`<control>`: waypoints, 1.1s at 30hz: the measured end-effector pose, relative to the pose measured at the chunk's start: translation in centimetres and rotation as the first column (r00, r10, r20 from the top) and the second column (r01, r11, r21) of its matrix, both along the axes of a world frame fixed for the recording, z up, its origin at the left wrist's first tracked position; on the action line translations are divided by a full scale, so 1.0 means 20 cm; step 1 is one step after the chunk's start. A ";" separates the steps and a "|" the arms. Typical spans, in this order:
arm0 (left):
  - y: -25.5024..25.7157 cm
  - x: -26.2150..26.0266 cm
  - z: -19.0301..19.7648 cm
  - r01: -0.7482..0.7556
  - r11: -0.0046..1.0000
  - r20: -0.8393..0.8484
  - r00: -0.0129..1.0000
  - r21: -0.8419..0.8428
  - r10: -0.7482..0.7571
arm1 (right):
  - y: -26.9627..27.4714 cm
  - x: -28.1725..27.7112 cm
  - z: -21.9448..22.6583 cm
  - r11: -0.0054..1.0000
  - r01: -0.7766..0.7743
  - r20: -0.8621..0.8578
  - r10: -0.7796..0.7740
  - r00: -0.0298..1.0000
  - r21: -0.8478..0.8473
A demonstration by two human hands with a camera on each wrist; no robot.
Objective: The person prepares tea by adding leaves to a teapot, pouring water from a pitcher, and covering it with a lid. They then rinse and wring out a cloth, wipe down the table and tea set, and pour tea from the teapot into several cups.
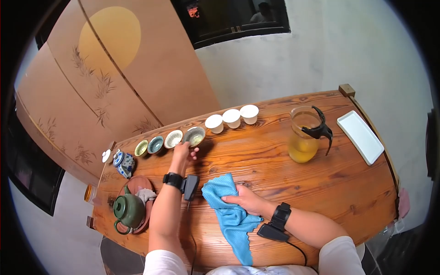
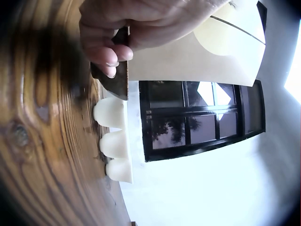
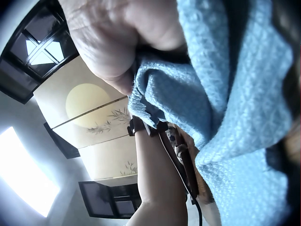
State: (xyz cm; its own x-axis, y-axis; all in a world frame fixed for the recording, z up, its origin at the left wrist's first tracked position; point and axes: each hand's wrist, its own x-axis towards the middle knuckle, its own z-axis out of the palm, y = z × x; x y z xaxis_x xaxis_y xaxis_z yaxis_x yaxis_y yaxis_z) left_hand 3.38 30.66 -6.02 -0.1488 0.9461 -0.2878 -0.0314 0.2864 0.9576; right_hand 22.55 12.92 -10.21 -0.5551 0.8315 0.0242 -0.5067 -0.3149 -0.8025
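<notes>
At the right end of a row of small bowls, the left hand [image 1: 182, 153] holds a grey bowl [image 1: 195, 136] by its near edge. In the left wrist view, the fingers of the left hand [image 2: 110, 44] pinch the dark bowl [image 2: 115, 84], seen side-on. The right hand [image 1: 247, 200] grips a crumpled blue cloth [image 1: 229, 213] near the table's front edge. Close up in the right wrist view, the cloth [image 3: 188, 99] spills from the right hand [image 3: 127, 33], whose fingertips are hidden.
Left of the grey bowl stand a white bowl [image 1: 173, 139], a blue bowl [image 1: 156, 145] and a green bowl [image 1: 141, 147]; right of it, white cups [image 1: 231, 118]. A glass pitcher [image 1: 302, 142] and white tray [image 1: 360, 137] are rightward; a green teapot [image 1: 129, 210] and patterned pot [image 1: 123, 163] leftward.
</notes>
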 end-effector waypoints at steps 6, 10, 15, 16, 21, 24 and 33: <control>-0.18 0.26 0.35 0.291 0.955 -0.075 0.955 0.063 -0.287 | -0.01 0.00 0.00 1.000 -0.023 0.029 0.024 0.999 -0.018; -0.28 0.62 0.54 0.520 0.843 -0.096 0.854 0.136 -0.511 | 0.00 -0.01 0.00 1.000 0.022 0.047 -0.023 0.999 0.009; -0.37 0.98 0.69 0.636 0.737 -0.353 0.760 0.229 -0.546 | 0.00 -0.01 -0.01 0.999 0.034 0.098 -0.031 0.995 -0.027; -0.38 1.03 0.70 0.651 0.704 -0.512 0.723 0.283 -0.463 | 0.00 -0.01 -0.02 0.999 0.028 0.120 -0.025 0.992 -0.022; -0.38 1.15 0.63 0.789 0.207 -0.784 0.468 0.579 0.408 | 0.01 -0.01 -0.03 0.998 0.044 0.085 -0.048 0.995 0.050; -0.41 1.19 0.60 0.828 0.230 -0.795 0.355 0.512 0.492 | 0.00 0.00 -0.01 0.998 0.048 0.141 -0.054 0.988 0.047; -0.46 1.09 0.58 0.769 0.132 -0.686 0.460 0.625 0.564 | 0.01 0.01 -0.02 0.985 0.025 -0.024 -0.030 0.999 -0.172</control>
State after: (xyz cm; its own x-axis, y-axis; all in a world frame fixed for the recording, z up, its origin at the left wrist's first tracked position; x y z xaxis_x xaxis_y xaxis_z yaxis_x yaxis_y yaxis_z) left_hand 25.20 21.37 5.67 0.5318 0.2759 0.8006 0.6305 -0.7602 -0.1568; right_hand 22.82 13.13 -10.61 -0.5331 0.8394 -0.1056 -0.5373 -0.4324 -0.7242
